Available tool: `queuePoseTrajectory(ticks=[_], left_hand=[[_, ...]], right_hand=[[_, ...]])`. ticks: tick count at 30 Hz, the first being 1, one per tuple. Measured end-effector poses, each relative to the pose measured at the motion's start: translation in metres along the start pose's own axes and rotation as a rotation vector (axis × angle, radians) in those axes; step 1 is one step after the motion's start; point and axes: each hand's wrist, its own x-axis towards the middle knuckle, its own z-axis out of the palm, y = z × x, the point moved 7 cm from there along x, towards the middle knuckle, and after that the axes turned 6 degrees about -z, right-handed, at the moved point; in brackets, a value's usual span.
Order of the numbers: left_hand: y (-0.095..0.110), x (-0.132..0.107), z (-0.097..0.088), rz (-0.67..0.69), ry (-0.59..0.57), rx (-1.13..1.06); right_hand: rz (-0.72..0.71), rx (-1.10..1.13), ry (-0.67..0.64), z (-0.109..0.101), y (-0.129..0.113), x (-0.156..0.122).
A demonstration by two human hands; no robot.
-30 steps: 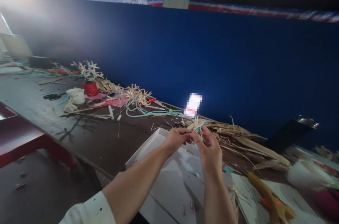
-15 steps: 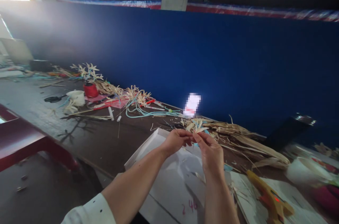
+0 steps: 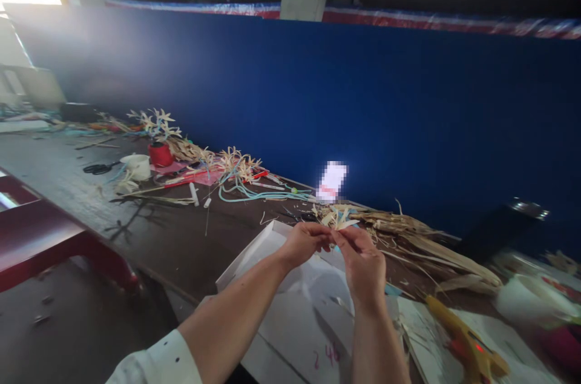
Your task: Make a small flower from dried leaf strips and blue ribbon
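Note:
Over a white cardboard box lid (image 3: 254,254), both hands meet at their fingertips around a pale flower of dried husk strips (image 3: 345,220). My left hand (image 3: 308,243) pinches low on it, at the base. From the other side, my right hand (image 3: 367,266) grips the same flower with thumb and fingers closed. Its narrow petals stick up above the fingertips, and a bit of light blue shows below them. The fingers hide the stem end. Just behind the hands lies a bundle of dried husks (image 3: 422,238).
A yellow glue gun (image 3: 472,335) with a red light lies at right, near a white bowl (image 3: 529,299). Left along the table are husk flowers on blue stems (image 3: 238,163), a red thread spool (image 3: 160,155), a white cup (image 3: 137,166) and scissors (image 3: 97,169). A blue partition (image 3: 272,87) stands behind.
The view has shifted slightly, so the scene sits a little farther right and lower. Both hands keep their hold on the flower, with only a slight change in how its petals lie.

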Motion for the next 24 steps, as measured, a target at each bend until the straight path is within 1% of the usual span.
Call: queuePoseTrajectory(ticks=[2, 6, 8, 10, 13, 15, 17, 20, 24], left_hand=[[-0.001, 0.001, 0.001, 0.010, -0.020, 0.012], [0.001, -0.001, 0.008, 0.062, -0.111, 0.047], [0.000, -0.002, 0.009, 0.069, -0.120, 0.093], [-0.002, -0.001, 0.003, 0.081, -0.056, 0.163], [-0.001, 0.000, -0.011, 0.169, 0.126, 0.268], [-0.004, 0.002, -0.018, 0.199, 0.206, 0.323], [-0.008, 0.004, -0.023, 0.201, 0.279, 0.360], [-0.015, 0.006, -0.029, 0.168, 0.394, 0.421], [-0.018, 0.007, -0.032, 0.180, 0.476, 0.478]], right_hand=[[-0.032, -0.038, 0.031, -0.002, -0.002, 0.000], [-0.141, -0.109, 0.120, -0.006, -0.007, 0.000], [-0.176, -0.134, 0.173, -0.009, -0.008, -0.001], [-0.190, -0.161, 0.215, -0.012, -0.008, -0.001], [-0.189, -0.173, 0.243, -0.013, -0.008, 0.000], [-0.160, -0.167, 0.243, -0.012, -0.007, 0.002], [-0.115, -0.162, 0.236, -0.011, -0.005, 0.006], [-0.031, -0.146, 0.230, -0.007, 0.001, 0.017], [0.104, -0.108, 0.214, 0.000, 0.016, 0.030]])
